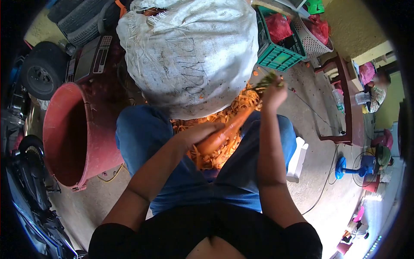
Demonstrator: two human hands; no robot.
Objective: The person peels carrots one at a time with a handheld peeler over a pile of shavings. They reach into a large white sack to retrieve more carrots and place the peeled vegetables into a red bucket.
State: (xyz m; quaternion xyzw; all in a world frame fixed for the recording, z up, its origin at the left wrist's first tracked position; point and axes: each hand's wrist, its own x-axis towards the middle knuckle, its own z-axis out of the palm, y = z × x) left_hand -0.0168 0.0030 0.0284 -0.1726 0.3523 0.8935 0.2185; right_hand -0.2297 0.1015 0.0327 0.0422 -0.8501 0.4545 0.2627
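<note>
A large orange carrot (226, 133) lies slantwise between my knees, its thick end toward me. My left hand (202, 133) is closed round its thick lower part. Up and to the right, my right hand (274, 95) is closed near the carrot's thin upper end, beside blurred green tops (264, 83); what exactly its fingers grip is hidden and smeared. Orange peelings (210, 160) are heaped beneath the carrot and between my legs. Just beyond them stands a big white woven sack (189, 56) with dark writing on it.
A red barrel (103, 125) lies at the left, near a tyre (45, 71). Green crate (282, 56) and white basket (315, 41) hold pink bags. At the right are a wooden frame (354, 103), a blue fan (340, 167), cables and other people (379, 93).
</note>
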